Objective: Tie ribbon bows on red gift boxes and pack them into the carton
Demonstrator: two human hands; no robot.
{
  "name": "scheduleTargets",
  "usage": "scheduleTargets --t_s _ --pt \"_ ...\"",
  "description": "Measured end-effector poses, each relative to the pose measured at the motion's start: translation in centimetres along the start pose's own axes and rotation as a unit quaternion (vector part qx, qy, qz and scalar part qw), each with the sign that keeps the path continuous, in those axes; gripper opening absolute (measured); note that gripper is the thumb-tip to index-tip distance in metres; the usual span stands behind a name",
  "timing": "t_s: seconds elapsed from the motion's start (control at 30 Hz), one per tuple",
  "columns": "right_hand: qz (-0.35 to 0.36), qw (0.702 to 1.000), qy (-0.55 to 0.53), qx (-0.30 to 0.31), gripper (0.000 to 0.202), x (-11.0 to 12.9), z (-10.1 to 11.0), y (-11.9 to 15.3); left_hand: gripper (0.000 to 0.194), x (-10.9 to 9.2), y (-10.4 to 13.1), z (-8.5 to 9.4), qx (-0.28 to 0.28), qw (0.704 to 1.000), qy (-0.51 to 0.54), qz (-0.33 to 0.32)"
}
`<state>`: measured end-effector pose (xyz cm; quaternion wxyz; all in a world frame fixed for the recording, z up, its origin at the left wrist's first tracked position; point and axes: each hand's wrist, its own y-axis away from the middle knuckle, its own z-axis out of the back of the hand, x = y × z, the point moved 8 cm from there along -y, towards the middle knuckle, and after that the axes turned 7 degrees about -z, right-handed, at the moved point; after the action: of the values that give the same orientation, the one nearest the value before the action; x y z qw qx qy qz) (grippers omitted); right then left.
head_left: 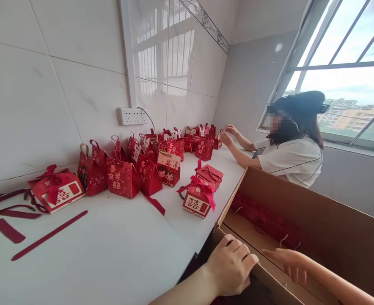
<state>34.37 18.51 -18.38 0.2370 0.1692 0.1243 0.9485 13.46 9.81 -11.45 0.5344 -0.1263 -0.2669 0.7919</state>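
Note:
My left hand (231, 264) is closed over the near edge of a large cardboard box (304, 195). Inside the box's opening, my right hand (290, 260) is held with its fingers stretched out, and nothing shows in it. Red gift bags (266, 218) with pale cord handles lie along the far side of the box floor, partly in shadow. On the white table beside the box stand a small red gift box (199, 199) with a ribbon bow and another red box (210, 173) just behind it.
Several red gift bags (122, 176) stand in a cluster along the tiled wall. A bow-tied gift box (58, 190) and loose red ribbon strips (50, 235) lie at the left of the table (117, 262). Across the box, a co-worker (295, 148) handles something small at the table's far end.

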Motion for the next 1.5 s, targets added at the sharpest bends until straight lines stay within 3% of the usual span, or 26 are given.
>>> scheduleTargets --t_s 0.1,0.23,0.3,0.43,0.5,0.63,0.7,0.8,0.9,0.97,1.13,1.23,1.3,1.37,1.43,1.5 --pt "0.066 0.997 -0.005 0.026 0.040 5.2 3.7 -1.9 0.027 0.0 0.1 0.0 -0.004 1.000 0.000 0.001" --pt "0.226 0.973 -0.027 -0.045 0.033 15.0 9.5 -1.1 0.026 0.2 0.3 0.0 -0.012 1.000 -0.010 0.010" --pt "0.280 0.955 -0.031 -0.088 0.035 19.3 11.0 0.2 0.026 0.3 0.3 0.1 -0.038 0.999 -0.024 0.003" --pt "0.330 0.935 -0.022 -0.130 0.044 26.0 10.6 1.7 0.010 0.1 0.4 1.2 -0.217 0.970 -0.109 -0.028" --pt "0.336 0.933 -0.008 -0.126 0.047 28.3 9.7 1.7 0.016 0.2 0.5 1.1 -0.292 0.943 -0.155 -0.033" --pt "0.326 0.939 0.019 -0.104 0.055 31.0 8.2 0.9 0.025 0.4 0.5 0.3 -0.344 0.919 -0.187 -0.035" --pt "0.316 0.944 0.030 -0.088 0.064 31.4 7.8 0.5 0.023 0.4 0.5 0.2 -0.327 0.925 -0.193 -0.033" --pt "0.309 0.948 0.034 -0.064 0.071 31.2 7.7 -0.1 0.011 0.1 0.3 0.0 -0.226 0.960 -0.157 -0.044" --pt "0.310 0.949 0.004 -0.055 0.063 30.2 8.4 -0.9 0.024 0.2 0.4 -0.1 -0.119 0.990 -0.070 -0.037" --pt "0.305 0.950 -0.032 -0.065 0.060 28.9 9.6 -1.4 0.026 0.3 0.4 0.2 -0.099 0.994 -0.045 -0.022" --pt "0.302 0.932 -0.104 -0.172 0.064 23.7 14.2 -0.1 0.014 0.6 0.6 0.6 -0.140 0.989 -0.035 -0.019" --pt "0.319 0.913 -0.114 -0.228 0.069 20.2 16.9 2.6 0.023 0.6 0.6 0.3 -0.171 0.983 -0.042 -0.049" --pt "0.345 0.897 -0.124 -0.245 0.071 18.0 18.4 5.0 0.019 0.7 0.7 0.8 -0.229 0.969 -0.068 -0.061" --pt "0.367 0.889 -0.136 -0.237 0.072 16.3 19.1 7.5 0.020 1.3 0.8 2.1 -0.285 0.955 -0.065 -0.047" --pt "0.377 0.892 -0.133 -0.211 0.073 15.1 19.0 9.8 0.024 2.4 0.8 4.0 -0.293 0.956 -0.014 -0.009" --pt "0.403 0.890 -0.114 -0.180 0.075 14.9 18.4 12.1 0.025 4.1 1.8 7.4 -0.327 0.942 0.046 0.060"
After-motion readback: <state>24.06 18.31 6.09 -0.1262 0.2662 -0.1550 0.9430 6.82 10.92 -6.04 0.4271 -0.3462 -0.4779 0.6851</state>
